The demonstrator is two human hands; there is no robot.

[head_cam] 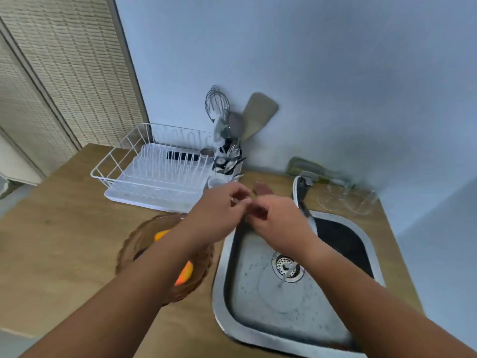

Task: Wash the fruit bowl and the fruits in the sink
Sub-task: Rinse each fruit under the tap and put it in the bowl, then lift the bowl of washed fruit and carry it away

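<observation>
A brown scalloped fruit bowl stands on the wooden counter just left of the steel sink. It holds orange fruits, partly hidden under my left forearm. My left hand and my right hand meet over the sink's far-left corner. The fingers of both are curled and their fingertips touch. I see nothing held between them, though motion blurs both hands. The tap stands behind the sink, and a thin stream of water falls onto the drain.
A white dish rack sits at the back left, with a utensil holder beside it. Clear glasses and a bottle stand behind the sink on the right. A small reddish thing lies by the tap.
</observation>
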